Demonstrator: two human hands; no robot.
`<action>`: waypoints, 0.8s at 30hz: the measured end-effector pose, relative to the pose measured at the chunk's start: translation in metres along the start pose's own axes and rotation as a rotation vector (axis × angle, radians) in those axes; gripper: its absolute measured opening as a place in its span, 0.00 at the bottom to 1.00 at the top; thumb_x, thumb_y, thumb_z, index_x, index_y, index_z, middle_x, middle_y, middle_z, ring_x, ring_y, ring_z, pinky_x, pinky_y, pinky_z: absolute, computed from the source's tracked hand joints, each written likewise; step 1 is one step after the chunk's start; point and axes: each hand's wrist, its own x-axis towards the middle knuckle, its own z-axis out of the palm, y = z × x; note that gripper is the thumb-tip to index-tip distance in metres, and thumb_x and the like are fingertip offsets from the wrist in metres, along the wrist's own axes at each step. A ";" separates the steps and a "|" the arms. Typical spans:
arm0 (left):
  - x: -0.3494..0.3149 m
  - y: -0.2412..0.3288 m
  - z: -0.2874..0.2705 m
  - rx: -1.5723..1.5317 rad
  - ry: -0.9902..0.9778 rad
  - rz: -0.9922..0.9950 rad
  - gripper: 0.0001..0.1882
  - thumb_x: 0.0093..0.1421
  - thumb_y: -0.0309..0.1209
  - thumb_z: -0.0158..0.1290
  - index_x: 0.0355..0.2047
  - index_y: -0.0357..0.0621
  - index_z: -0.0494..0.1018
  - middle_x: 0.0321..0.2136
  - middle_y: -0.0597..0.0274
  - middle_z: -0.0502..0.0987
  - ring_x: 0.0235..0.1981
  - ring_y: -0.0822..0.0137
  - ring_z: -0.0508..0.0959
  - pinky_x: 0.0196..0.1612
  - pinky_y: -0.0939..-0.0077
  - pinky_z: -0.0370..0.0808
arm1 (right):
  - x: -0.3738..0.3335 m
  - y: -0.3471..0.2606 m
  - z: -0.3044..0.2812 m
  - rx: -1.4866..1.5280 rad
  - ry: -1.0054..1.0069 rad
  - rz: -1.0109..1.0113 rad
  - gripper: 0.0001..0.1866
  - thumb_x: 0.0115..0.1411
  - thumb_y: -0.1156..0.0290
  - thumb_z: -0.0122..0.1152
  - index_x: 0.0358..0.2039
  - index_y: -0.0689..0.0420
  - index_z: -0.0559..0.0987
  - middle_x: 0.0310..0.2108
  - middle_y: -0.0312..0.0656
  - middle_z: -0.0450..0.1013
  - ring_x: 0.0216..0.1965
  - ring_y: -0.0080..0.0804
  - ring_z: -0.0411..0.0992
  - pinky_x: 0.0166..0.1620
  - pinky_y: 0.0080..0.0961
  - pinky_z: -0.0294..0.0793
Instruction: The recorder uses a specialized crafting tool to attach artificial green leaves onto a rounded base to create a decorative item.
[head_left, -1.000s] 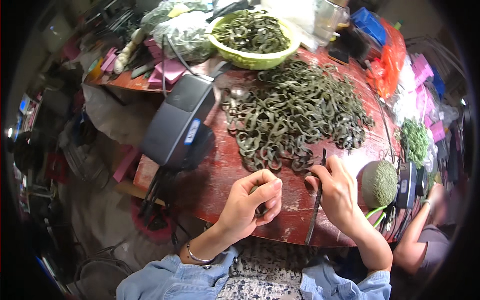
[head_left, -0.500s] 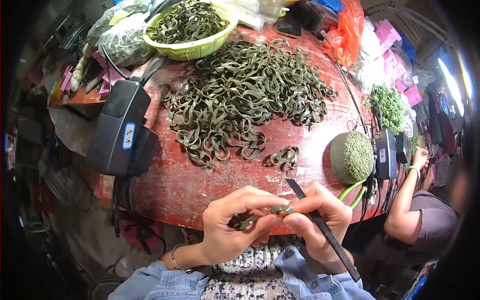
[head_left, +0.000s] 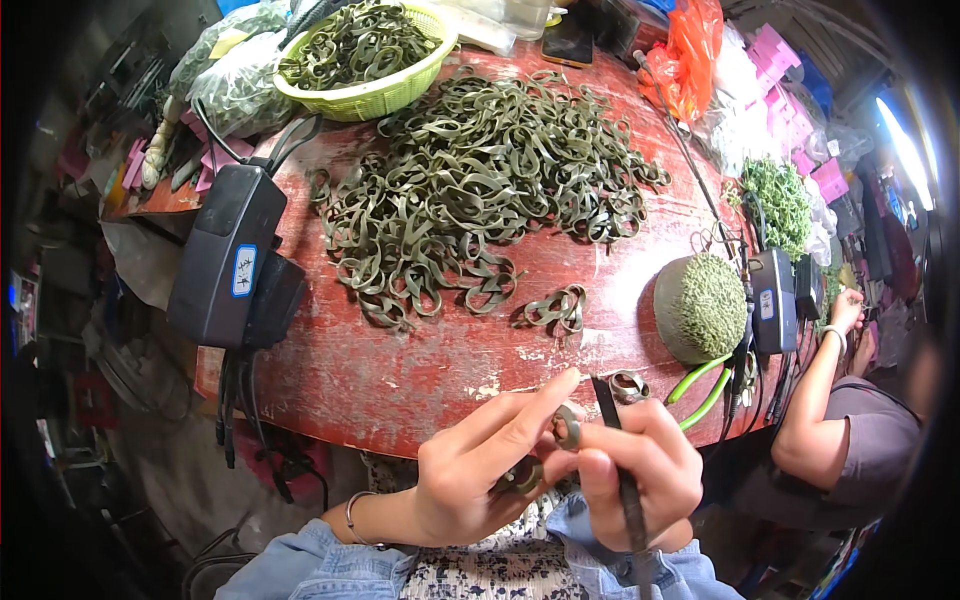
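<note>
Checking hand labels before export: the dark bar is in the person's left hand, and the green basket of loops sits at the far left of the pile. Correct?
Wrong hand: the head view shows the dark bar in the person's right hand. The green basket of loops does sit at the far left of the pile.

Light-blue denim sleeves (head_left: 300, 565), silvery left-wrist bangle (head_left: 349, 513), white garment (head_left: 470, 577) with dark blotchy print
</note>
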 end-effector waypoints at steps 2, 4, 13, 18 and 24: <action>0.002 0.001 0.000 -0.047 -0.026 -0.007 0.24 0.47 0.22 0.56 0.46 0.33 0.66 0.29 0.52 0.73 0.23 0.68 0.74 0.25 0.79 0.71 | -0.002 -0.005 0.000 -0.071 -0.011 -0.024 0.09 0.47 0.74 0.61 0.31 0.62 0.77 0.22 0.42 0.71 0.18 0.26 0.68 0.20 0.18 0.68; 0.004 0.000 0.001 -0.134 -0.038 -0.012 0.24 0.47 0.22 0.56 0.46 0.34 0.66 0.29 0.53 0.73 0.24 0.69 0.74 0.25 0.80 0.71 | -0.001 -0.004 -0.006 -0.005 -0.004 -0.025 0.11 0.47 0.74 0.62 0.32 0.63 0.77 0.22 0.41 0.71 0.18 0.26 0.68 0.20 0.18 0.68; 0.004 0.008 -0.003 -0.751 -0.163 -0.464 0.19 0.52 0.29 0.54 0.43 0.31 0.67 0.29 0.48 0.75 0.18 0.71 0.74 0.14 0.84 0.68 | -0.010 0.006 -0.009 0.487 0.108 -0.063 0.20 0.59 0.62 0.48 0.42 0.69 0.65 0.14 0.46 0.72 0.11 0.22 0.66 0.14 0.15 0.64; 0.004 0.007 -0.004 -0.782 -0.207 -0.472 0.19 0.52 0.29 0.53 0.42 0.31 0.67 0.29 0.47 0.75 0.19 0.71 0.74 0.15 0.83 0.69 | -0.009 0.007 -0.006 0.442 0.108 -0.079 0.15 0.59 0.61 0.47 0.33 0.63 0.68 0.11 0.43 0.71 0.10 0.24 0.69 0.13 0.16 0.66; 0.005 0.010 -0.006 -0.693 -0.247 -0.482 0.19 0.52 0.30 0.54 0.42 0.30 0.67 0.27 0.49 0.75 0.16 0.74 0.73 0.15 0.83 0.67 | -0.010 0.005 -0.008 0.345 0.070 -0.068 0.15 0.58 0.63 0.49 0.32 0.65 0.70 0.10 0.42 0.70 0.10 0.25 0.69 0.14 0.17 0.67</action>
